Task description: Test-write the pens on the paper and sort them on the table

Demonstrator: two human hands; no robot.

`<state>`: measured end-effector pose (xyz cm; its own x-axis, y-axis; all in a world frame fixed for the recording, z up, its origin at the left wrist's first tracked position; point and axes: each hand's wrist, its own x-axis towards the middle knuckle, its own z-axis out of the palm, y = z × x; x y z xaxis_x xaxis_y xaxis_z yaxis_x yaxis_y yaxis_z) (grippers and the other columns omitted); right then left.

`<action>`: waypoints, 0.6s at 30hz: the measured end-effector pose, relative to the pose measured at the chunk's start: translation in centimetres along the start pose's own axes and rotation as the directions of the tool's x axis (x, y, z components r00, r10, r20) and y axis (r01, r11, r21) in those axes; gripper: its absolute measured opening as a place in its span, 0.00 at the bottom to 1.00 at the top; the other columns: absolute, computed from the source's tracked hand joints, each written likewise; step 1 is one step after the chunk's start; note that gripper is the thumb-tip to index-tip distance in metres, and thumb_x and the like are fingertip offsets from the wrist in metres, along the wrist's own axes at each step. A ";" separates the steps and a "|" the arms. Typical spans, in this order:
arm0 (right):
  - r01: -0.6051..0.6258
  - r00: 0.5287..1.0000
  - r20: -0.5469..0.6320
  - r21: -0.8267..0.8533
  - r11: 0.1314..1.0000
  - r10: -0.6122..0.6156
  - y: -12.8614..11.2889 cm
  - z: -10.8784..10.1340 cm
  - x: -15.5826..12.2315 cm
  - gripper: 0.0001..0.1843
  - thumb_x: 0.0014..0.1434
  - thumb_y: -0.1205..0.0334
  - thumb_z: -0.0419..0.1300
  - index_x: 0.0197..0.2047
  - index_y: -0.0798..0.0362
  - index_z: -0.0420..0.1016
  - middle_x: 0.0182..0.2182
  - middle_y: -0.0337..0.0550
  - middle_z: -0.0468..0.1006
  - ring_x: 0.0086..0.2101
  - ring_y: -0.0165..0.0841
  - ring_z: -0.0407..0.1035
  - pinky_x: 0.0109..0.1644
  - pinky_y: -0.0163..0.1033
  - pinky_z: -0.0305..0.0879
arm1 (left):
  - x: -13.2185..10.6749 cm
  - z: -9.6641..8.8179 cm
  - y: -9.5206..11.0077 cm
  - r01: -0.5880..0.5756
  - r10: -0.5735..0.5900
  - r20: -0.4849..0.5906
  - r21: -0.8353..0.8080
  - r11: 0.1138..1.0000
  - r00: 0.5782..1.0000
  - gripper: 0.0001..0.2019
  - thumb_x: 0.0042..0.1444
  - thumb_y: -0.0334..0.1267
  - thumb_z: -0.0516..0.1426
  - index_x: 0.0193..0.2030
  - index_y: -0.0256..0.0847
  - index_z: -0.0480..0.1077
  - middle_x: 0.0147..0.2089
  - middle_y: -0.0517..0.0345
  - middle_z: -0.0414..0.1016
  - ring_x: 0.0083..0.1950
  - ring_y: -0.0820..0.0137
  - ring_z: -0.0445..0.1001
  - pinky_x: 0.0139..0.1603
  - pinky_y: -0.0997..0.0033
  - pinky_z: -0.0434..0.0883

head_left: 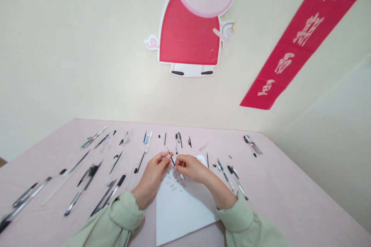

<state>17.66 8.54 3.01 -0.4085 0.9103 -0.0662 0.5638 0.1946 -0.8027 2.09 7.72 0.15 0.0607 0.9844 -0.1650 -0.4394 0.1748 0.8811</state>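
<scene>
A thin dark pen refill slants between my hands, above a sheet of white paper. My left hand pinches it between thumb and fingers near its upper part. The closed fingertips of my right hand are at its lower end and appear to grip it. Under my hands, the top of the paper bears many small dark marks or bits, too small to make out. Part of the paper is hidden by my right hand and forearm.
Pens and pen parts lie across the pink tabletop: several clear pens on the left, a pen with a black cap right of the paper, and a small group of pens at far right. A wall stands behind.
</scene>
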 end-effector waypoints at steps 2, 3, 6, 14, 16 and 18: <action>-0.031 0.999 0.009 0.024 0.999 0.031 -0.2 -0.1 -0.1 0.06 0.51 0.71 0.56 0.26 0.53 0.64 0.22 0.32 0.69 0.24 0.26 0.63 0.29 0.30 0.55 | 0.1 -0.1 -0.1 -0.005 0.005 0.000 0.004 1.000 1.000 0.16 0.42 0.44 0.66 0.36 0.36 0.76 0.31 0.59 0.72 0.31 0.74 0.66 0.34 0.75 0.64; -0.056 0.998 0.022 0.059 0.997 0.055 -0.4 -0.2 -0.3 0.06 0.52 0.72 0.56 0.27 0.53 0.64 0.22 0.33 0.71 0.23 0.26 0.63 0.28 0.30 0.55 | 0.2 -0.2 -0.2 -0.008 0.008 -0.003 0.008 1.000 1.000 0.16 0.42 0.43 0.66 0.37 0.36 0.76 0.30 0.59 0.72 0.31 0.74 0.66 0.33 0.75 0.64; -0.115 0.992 0.071 0.194 0.974 0.103 -0.8 -0.3 -1.5 0.05 0.53 0.71 0.53 0.28 0.52 0.62 0.23 0.34 0.73 0.21 0.26 0.64 0.25 0.30 0.57 | 0.2 -0.3 -0.2 -0.024 0.025 -0.014 0.032 0.999 1.000 0.16 0.42 0.40 0.65 0.39 0.37 0.76 0.33 0.58 0.74 0.32 0.74 0.67 0.35 0.74 0.64; -0.095 0.987 -0.103 0.228 0.969 0.121 0.5 0.5 -5.6 0.03 0.53 0.68 0.52 0.29 0.51 0.62 0.21 0.33 0.70 0.21 0.26 0.60 0.27 0.31 0.55 | -0.2 -0.1 0.0 -0.005 0.005 0.003 0.017 1.000 1.000 0.13 0.43 0.36 0.63 0.38 0.37 0.77 0.32 0.57 0.75 0.32 0.73 0.67 0.34 0.75 0.64; -0.090 0.984 -0.129 0.214 0.973 0.120 0.9 0.7 -5.9 0.04 0.53 0.68 0.52 0.28 0.51 0.62 0.20 0.33 0.69 0.22 0.27 0.60 0.28 0.31 0.55 | -0.2 -0.1 0.0 0.001 -0.001 0.002 -0.017 1.000 1.000 0.12 0.43 0.36 0.64 0.38 0.37 0.77 0.33 0.57 0.75 0.33 0.74 0.67 0.35 0.75 0.64; -0.080 0.985 -0.140 0.178 0.981 0.106 1.0 0.6 -6.0 0.04 0.52 0.69 0.52 0.28 0.52 0.63 0.20 0.33 0.68 0.23 0.27 0.60 0.28 0.31 0.54 | -0.2 -0.2 0.0 -0.011 0.011 0.003 -0.044 0.999 1.000 0.13 0.44 0.36 0.64 0.38 0.37 0.76 0.37 0.56 0.75 0.34 0.74 0.68 0.38 0.75 0.65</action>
<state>20.26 3.06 2.23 -0.2423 0.9679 -0.0673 0.4582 0.0530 -0.8873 1.95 7.50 0.08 0.0584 0.9863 -0.1542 -0.4793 0.1632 0.8623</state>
